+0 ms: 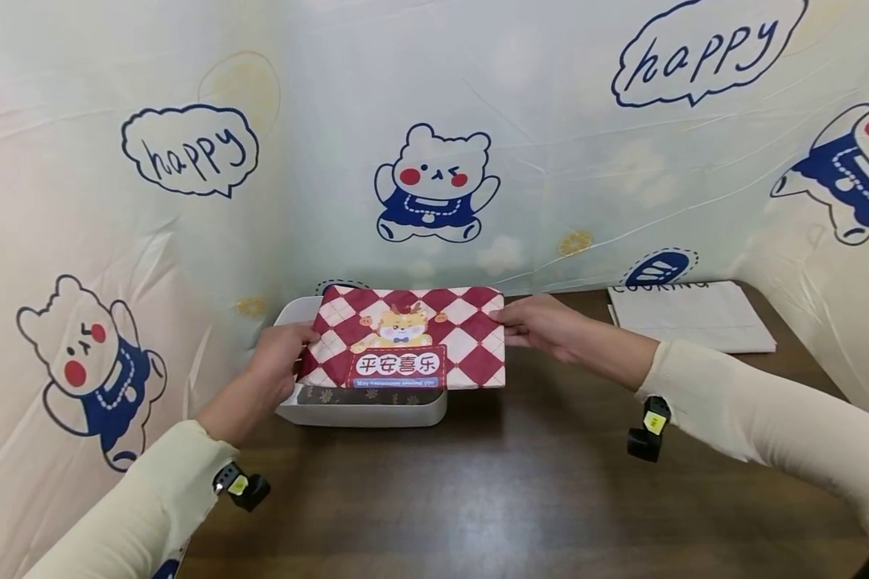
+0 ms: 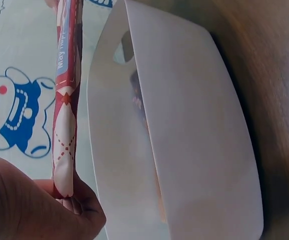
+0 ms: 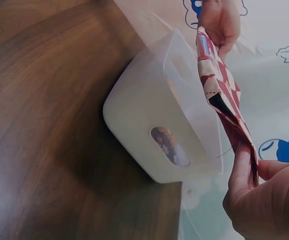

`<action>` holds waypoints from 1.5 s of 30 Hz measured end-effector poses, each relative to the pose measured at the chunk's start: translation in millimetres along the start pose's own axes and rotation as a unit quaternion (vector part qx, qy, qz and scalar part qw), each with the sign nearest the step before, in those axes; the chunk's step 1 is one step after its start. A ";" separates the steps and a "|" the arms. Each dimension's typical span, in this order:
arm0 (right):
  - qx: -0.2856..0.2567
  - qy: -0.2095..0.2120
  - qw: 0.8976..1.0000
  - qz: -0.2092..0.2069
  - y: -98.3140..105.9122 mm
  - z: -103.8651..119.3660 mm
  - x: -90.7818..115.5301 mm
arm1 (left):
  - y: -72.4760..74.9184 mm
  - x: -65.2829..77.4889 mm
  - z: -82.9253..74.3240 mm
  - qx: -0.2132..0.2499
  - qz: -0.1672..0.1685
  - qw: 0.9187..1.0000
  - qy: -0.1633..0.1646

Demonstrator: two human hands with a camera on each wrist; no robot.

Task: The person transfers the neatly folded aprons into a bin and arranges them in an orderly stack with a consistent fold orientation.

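A patterned curtain (image 1: 536, 145), printed with bears and the word "happy", closes off the upper frame behind a brown desk (image 1: 449, 498); at right, a folded white cloth (image 1: 695, 322) lettered "COOKING" lies by the far edge; left of centre stands a white bin (image 1: 365, 414), a dark patterned item (image 1: 369, 396) inside it, with a red-and-white checked fabric packet (image 1: 471, 338) held out above, blocking most of the bin's opening from overhead; the packet sits at mid-frame, flat, its cartoon animal and lettering facing up. The hands are well apart, each clamped on one end of the packet; the left hand (image 1: 278, 358), its arm rising from lower left, pinches the left edge; the right hand (image 1: 546, 326), its arm reaching in from lower right, grips the opposite edge between thumb and fingers; both pale sleeves (image 1: 768, 410) carry small black wrist cameras (image 1: 648, 429).
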State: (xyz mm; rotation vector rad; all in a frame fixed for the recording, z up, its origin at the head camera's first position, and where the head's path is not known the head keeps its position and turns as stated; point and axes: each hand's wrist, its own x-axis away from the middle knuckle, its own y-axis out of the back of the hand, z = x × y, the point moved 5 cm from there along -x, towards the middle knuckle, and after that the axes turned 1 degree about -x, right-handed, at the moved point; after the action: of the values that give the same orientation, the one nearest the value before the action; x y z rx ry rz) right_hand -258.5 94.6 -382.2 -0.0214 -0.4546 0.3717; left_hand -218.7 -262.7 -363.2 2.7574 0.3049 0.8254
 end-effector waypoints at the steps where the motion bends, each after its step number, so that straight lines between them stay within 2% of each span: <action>1: -0.001 -0.001 1.000 0.000 -3.0 1.3 -1.3 | 3.3 -0.5 0.6 -0.002 -0.003 1.000 0.002; 6: -0.006 -0.011 1.000 0.003 -16.1 5.0 -9.5 | 17.4 -2.8 3.1 -0.011 -0.012 1.000 0.003; 15: -0.012 -0.019 1.000 0.007 -32.9 6.4 -21.4 | 33.2 -7.7 10.7 0.004 -0.028 1.000 0.009; 23: -0.021 -0.018 1.000 0.012 -47.2 10.1 -31.3 | 49.4 -20.0 12.1 -0.013 -0.054 0.998 0.007; 27: -0.025 -0.025 0.999 0.014 -55.8 10.0 -36.2 | 57.6 -26.5 13.8 -0.010 -0.069 0.997 0.017; 34: -0.034 -0.041 0.999 0.003 -65.1 4.3 -47.7 | 64.9 -32.5 18.7 -0.020 -0.073 0.997 0.020; 45: -0.025 -0.031 0.999 0.008 -72.9 4.5 -53.3 | 70.7 -33.6 18.7 -0.033 -0.077 0.996 0.014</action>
State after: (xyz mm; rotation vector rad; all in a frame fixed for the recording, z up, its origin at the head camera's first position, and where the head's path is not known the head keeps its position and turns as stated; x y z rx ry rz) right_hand -279.7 7.4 -393.3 -0.0614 -0.5243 0.3770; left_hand -226.7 -341.9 -374.9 2.6249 0.4807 0.8189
